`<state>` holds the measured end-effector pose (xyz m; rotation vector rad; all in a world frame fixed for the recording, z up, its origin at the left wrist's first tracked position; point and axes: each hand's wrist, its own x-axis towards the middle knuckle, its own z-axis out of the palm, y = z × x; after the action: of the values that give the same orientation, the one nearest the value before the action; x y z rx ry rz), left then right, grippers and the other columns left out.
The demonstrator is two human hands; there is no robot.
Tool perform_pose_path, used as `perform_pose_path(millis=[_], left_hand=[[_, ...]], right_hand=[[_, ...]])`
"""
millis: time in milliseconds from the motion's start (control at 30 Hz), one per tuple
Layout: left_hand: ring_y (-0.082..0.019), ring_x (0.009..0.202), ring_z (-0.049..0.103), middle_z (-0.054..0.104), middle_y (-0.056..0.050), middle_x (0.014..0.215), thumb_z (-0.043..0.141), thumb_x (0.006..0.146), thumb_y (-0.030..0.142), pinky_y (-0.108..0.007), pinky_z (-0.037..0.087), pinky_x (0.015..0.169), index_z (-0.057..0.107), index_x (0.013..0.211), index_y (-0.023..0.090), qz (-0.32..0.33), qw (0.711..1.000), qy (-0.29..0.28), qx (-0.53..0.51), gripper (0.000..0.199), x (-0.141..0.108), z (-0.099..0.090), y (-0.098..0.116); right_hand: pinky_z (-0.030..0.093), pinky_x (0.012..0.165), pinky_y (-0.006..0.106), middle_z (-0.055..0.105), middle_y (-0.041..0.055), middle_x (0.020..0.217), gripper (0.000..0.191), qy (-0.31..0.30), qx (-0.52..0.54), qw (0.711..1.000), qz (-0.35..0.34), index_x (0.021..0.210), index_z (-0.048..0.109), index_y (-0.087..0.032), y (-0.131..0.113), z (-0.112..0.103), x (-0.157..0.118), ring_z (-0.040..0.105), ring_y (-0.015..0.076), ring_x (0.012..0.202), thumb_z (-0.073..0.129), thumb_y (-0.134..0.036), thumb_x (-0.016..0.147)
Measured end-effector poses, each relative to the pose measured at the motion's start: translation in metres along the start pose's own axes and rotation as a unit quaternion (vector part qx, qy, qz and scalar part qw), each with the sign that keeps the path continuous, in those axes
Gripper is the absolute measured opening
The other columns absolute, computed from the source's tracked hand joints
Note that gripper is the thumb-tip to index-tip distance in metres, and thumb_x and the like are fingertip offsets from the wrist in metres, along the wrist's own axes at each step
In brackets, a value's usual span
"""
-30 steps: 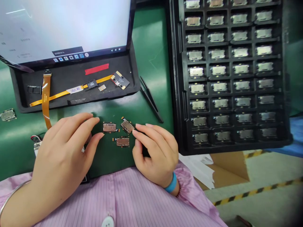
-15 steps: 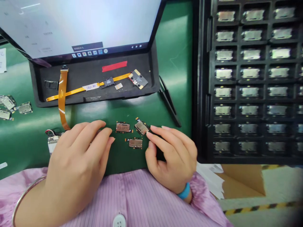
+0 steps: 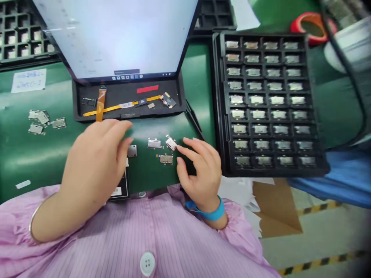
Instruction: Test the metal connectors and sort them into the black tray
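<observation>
Three small metal modules lie on the green table between my hands: one at the left, a tilted one and a lower one. My right hand has its fingers apart, the index fingertip at the edge of the tilted module. My left hand is raised over the black device at the table's front, thumb and index finger apart. Beside its thumb a metal piece shows; the hand covers the rest of what is there.
Behind stands a lit screen on a black foam tray with orange flex cables. Black tweezers lie right of it. A compartment tray of modules is at the right. Several modules lie at the far left.
The camera view has shifted and shows more of the table. My left hand has moved off the wired part, and a metal piece now shows by its thumb. My right hand's fingers have spread.
</observation>
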<state>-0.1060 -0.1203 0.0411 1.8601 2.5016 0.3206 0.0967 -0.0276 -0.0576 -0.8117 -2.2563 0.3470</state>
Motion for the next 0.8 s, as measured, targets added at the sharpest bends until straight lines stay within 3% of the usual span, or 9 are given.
perform_pose_path(millis=[67,167,233,300,400,500,633,800], left_hand=[[-0.027,0.092,0.065,0.07,-0.006,0.102,0.052,0.091,0.022,-0.038,0.051,0.073,0.062,0.113,0.02,-0.03,0.999,0.02,0.008,0.023,0.0,-0.011,-0.012],[-0.025,0.081,0.067,0.072,-0.004,0.093,0.057,0.089,0.025,-0.036,0.049,0.067,0.065,0.108,0.021,-0.045,0.999,0.015,-0.008,0.021,0.001,-0.022,-0.029],[-0.023,0.072,0.065,0.073,-0.002,0.085,0.059,0.087,0.027,-0.035,0.047,0.062,0.067,0.104,0.022,-0.049,0.998,-0.024,-0.041,0.02,0.003,-0.024,-0.038],[-0.021,0.067,0.064,0.072,-0.001,0.08,0.059,0.086,0.028,-0.033,0.045,0.059,0.068,0.098,0.022,-0.058,0.992,-0.076,-0.085,0.017,0.004,-0.022,-0.044],[-0.018,0.066,0.064,0.071,-0.001,0.076,0.057,0.085,0.028,-0.03,0.045,0.059,0.067,0.088,0.021,-0.062,0.969,-0.16,-0.174,0.013,0.003,-0.013,-0.052],[-0.017,0.063,0.063,0.069,0.0,0.072,0.055,0.083,0.027,-0.028,0.043,0.057,0.064,0.081,0.02,-0.058,0.942,-0.222,-0.247,0.012,0.0,-0.003,-0.057],[-0.016,0.059,0.059,0.064,0.0,0.067,0.054,0.081,0.026,-0.027,0.038,0.054,0.059,0.081,0.02,-0.043,0.938,-0.234,-0.252,0.008,-0.005,0.009,-0.063],[-0.016,0.059,0.057,0.063,0.001,0.066,0.055,0.078,0.027,-0.027,0.036,0.055,0.057,0.082,0.02,-0.026,0.939,-0.237,-0.247,0.008,-0.004,0.013,-0.067]], right_hand=[[0.045,0.101,0.049,0.065,0.0105,0.125,0.033,-0.043,-0.006,0.999,-0.024,0.119,0.062,-0.02,-0.008,-0.003,-0.004,0.055,0.0295,0.124,0.057,-0.018,0.087],[0.038,0.108,0.05,0.053,0.014,0.142,0.048,-0.166,-0.024,0.98,-0.109,0.139,0.048,-0.016,-0.02,-0.004,-0.01,0.041,0.0296,0.138,0.051,-0.032,0.094],[0.034,0.112,0.052,0.044,0.0157,0.149,0.059,-0.24,-0.039,0.959,-0.143,0.147,0.037,-0.012,-0.024,-0.001,-0.011,0.034,0.0296,0.143,0.043,-0.043,0.097],[0.031,0.114,0.054,0.038,0.0168,0.153,0.066,-0.276,-0.054,0.949,-0.143,0.15,0.03,-0.01,-0.025,0.002,-0.008,0.031,0.0305,0.144,0.038,-0.05,0.097],[0.03,0.113,0.058,0.038,0.0197,0.152,0.07,-0.271,-0.059,0.951,-0.139,0.149,0.031,-0.007,-0.031,0.005,0.002,0.03,0.0329,0.144,0.036,-0.053,0.097],[0.035,0.111,0.056,0.043,0.02,0.149,0.055,-0.231,-0.032,0.959,-0.159,0.14,0.046,-0.01,-0.045,0.009,0.015,0.035,0.0309,0.141,0.039,-0.046,0.099],[0.044,0.104,0.05,0.058,0.0153,0.135,0.029,-0.203,0.017,0.956,-0.209,0.119,0.064,-0.016,-0.061,0.021,0.031,0.05,0.0264,0.129,0.047,-0.023,0.097],[0.047,0.1,0.046,0.064,0.0125,0.127,0.028,-0.239,0.019,0.937,-0.253,0.115,0.067,-0.018,-0.052,0.03,0.048,0.055,0.0238,0.121,0.047,-0.016,0.095]])
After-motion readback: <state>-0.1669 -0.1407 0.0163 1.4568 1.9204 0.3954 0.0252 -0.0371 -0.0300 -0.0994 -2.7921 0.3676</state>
